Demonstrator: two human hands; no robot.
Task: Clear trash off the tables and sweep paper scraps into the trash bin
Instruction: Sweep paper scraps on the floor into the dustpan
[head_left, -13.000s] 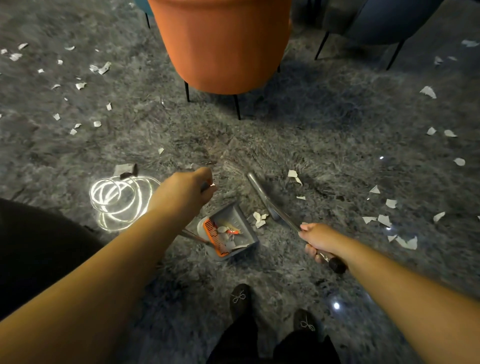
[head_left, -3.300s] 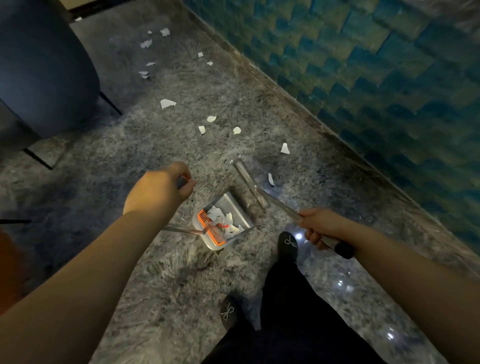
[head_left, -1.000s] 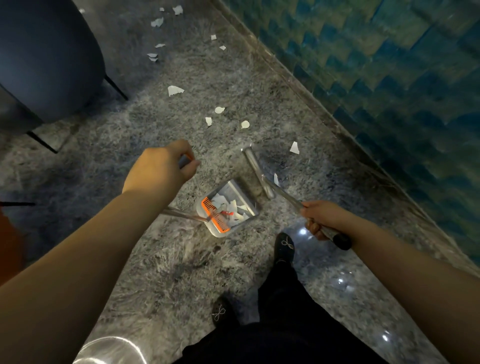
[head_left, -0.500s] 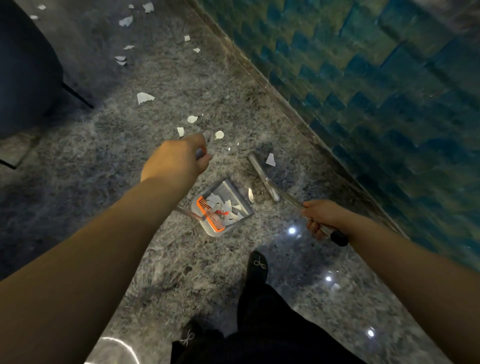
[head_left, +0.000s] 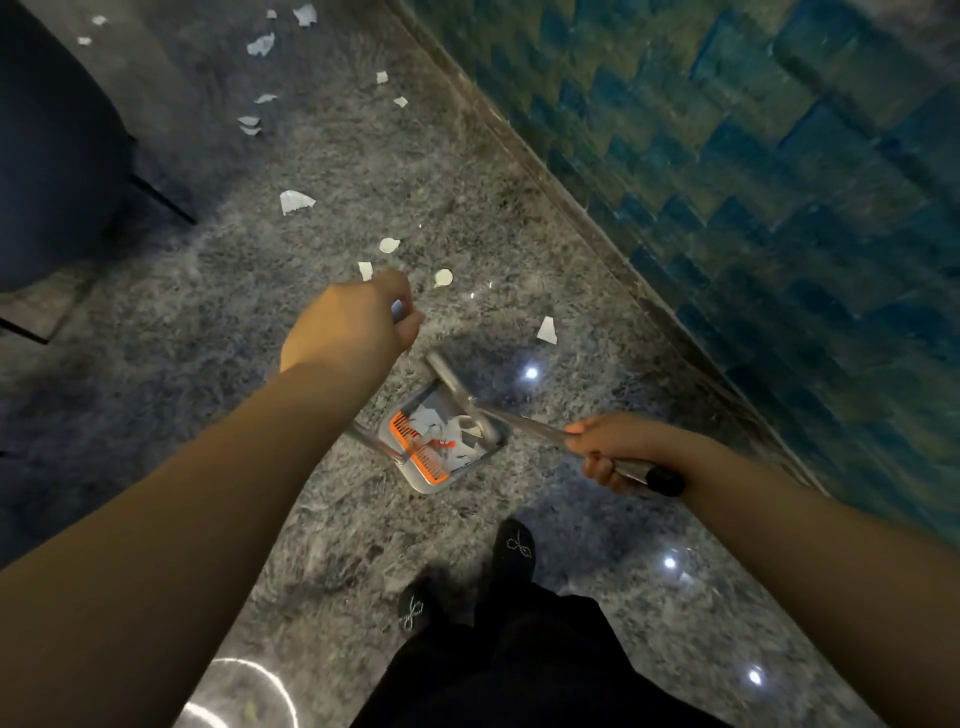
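Ideally, with the left hand (head_left: 349, 332) gripping the dustpan (head_left: 444, 448) handle and the right hand (head_left: 613, 449) clamped on the broom (head_left: 460, 392), the person draws the nearby scraps (head_left: 546, 330) in with short strokes, pan lip flat on the floor.

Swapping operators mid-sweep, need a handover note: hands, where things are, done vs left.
Left hand grips the top of the dustpan's long handle; right hand grips the broom handle.
Dustpan sits on the floor ahead of the feet, broom head at its mouth.
Done: several paper scraps and a bit of red trash lie in the pan by its orange comb.
Left: the scrap by the wall, three just past the left hand, a larger one and more farther off near the dark chair. Trash bin not in view.
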